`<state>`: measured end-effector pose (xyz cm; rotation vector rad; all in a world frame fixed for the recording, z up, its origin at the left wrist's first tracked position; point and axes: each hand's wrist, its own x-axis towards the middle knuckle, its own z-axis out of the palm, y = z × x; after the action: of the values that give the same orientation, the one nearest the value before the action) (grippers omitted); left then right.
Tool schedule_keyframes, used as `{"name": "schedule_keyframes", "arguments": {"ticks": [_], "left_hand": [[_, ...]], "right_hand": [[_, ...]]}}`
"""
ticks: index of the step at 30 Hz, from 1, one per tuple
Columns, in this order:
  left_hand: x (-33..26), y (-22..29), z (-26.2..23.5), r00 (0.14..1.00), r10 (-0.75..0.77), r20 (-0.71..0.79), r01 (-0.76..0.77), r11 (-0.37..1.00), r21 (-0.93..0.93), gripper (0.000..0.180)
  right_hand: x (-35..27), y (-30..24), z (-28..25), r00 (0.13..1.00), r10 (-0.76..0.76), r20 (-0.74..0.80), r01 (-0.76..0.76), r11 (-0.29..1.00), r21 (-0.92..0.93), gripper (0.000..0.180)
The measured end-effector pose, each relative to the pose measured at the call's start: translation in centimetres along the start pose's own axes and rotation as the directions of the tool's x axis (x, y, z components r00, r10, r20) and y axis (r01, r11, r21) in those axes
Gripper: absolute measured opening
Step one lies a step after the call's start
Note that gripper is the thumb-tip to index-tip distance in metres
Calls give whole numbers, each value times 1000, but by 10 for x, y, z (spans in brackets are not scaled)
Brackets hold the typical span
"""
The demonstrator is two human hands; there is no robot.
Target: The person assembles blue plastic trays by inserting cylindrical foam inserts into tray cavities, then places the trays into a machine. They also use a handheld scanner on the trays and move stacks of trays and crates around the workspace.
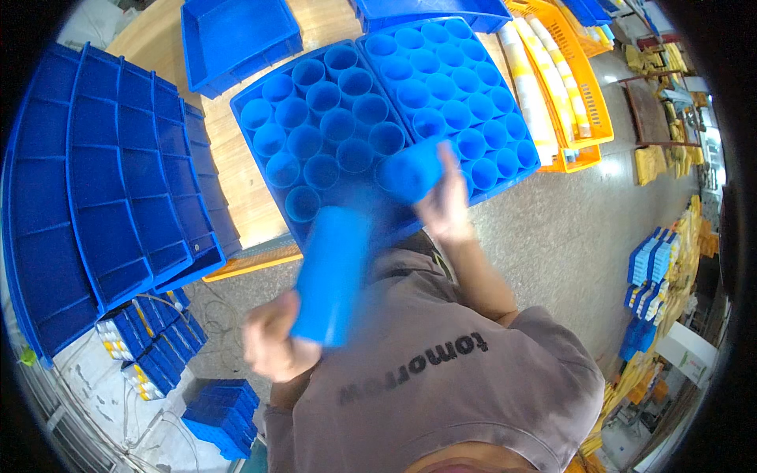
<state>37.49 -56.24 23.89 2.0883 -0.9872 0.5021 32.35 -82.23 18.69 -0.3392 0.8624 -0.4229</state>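
My left hand [272, 339] is closed around the lower end of a long blue plastic tube [335, 276], held tilted in front of my shirt and blurred by motion. Another blue tube [414, 172] is gripped by my right hand [448, 206], over the near right corner of the left blue tray [303, 229]. Rows of blue open-topped tubes stand upright in that tray, with a dark gap at its near side. Touching it on the right, a second blue tray [505, 185] is packed with similar upright tubes.
Two blue bins [240, 43] [434, 16] sit at the far side of the wooden table [229, 150]. Large blue compartment trays [118, 173] stand stacked at left. Yellow crates [587, 102] hold white-and-yellow rolls at right. Blue boxes [221, 418] lie lower left.
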Motion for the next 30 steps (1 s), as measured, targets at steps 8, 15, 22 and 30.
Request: {"name": "schedule_keyframes", "arguments": {"ticks": [8, 15, 22, 30], "left_hand": [[-30, -60, 77, 834, -346, 430, 292, 938, 189, 49], [-5, -46, 62, 829, -367, 422, 450, 886, -114, 49], [-6, -72, 99, 819, -354, 451, 226, 922, 314, 31], [41, -31, 118, 815, -383, 435, 498, 847, -187, 36]], "right_hand": [[12, 49, -42, 890, 455, -35, -443, 842, -308, 64], [31, 51, -80, 905, 417, 91, -387, 891, -236, 80], [15, 46, -87, 847, 482, 225, -390, 850, -354, 71], [-26, -17, -97, 902, 419, 109, -319, 813, -487, 51]]}}
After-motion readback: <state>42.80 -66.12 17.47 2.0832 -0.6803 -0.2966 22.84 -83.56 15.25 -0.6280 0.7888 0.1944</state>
